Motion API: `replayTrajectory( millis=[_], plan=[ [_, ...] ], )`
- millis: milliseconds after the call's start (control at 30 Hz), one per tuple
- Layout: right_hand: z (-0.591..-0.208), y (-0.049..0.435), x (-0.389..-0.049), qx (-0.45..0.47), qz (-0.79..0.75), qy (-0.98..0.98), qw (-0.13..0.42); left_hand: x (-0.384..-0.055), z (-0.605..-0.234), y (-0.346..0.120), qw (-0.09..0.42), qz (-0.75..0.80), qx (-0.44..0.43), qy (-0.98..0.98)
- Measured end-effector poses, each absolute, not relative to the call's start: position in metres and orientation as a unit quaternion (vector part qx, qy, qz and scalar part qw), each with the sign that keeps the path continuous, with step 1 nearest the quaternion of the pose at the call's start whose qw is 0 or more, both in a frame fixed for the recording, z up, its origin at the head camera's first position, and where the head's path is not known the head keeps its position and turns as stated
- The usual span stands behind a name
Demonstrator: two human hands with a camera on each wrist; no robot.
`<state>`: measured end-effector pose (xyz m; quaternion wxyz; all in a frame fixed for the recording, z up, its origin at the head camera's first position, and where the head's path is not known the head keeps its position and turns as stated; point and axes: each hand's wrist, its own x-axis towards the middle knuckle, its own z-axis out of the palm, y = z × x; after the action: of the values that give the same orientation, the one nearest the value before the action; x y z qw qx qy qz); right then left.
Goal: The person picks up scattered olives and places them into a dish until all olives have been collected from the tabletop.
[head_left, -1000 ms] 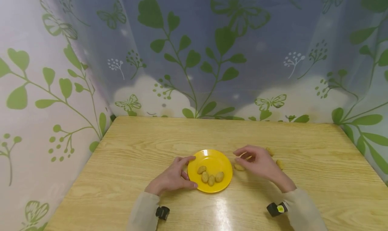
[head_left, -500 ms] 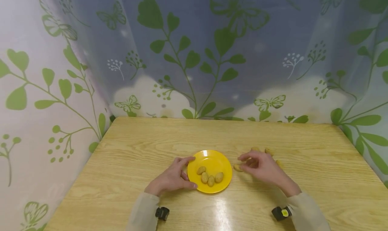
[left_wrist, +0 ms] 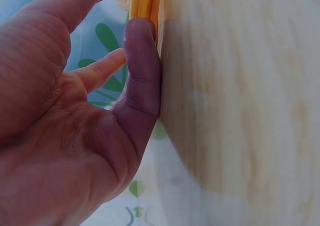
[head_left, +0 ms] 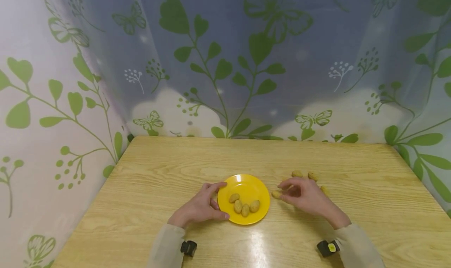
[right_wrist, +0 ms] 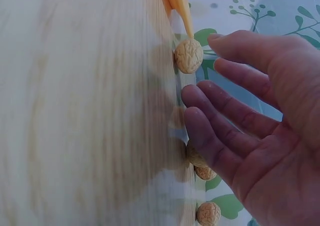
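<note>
Head view: a glossy, round plate (head_left: 247,189) holds oval nuts (head_left: 238,206).

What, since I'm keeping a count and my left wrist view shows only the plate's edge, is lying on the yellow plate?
Observer: Four nuts lie on the yellow plate; the head view shows them all.
Operator: Thanks. Where is the right hand? It's outside my picture.
Observer: The right hand is over the table, to the right of the plate.
Operator: Does it have hold of the nut closest to the plate?
Observer: No; the right wrist view shows a gap between that nut and the fingers.
</note>
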<state>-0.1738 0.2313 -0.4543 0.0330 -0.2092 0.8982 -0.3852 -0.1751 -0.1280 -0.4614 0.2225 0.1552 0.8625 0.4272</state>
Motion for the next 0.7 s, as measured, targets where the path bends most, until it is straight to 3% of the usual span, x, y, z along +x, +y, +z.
replayTrajectory(
  millis=[700],
  plan=[
    [-0.4628,0.2292,-0.1779,-0.212,-0.329,0.920,0.017,-0.1760,-0.4606,-0.1271,0.222,0.426,0.154,0.863]
  ],
)
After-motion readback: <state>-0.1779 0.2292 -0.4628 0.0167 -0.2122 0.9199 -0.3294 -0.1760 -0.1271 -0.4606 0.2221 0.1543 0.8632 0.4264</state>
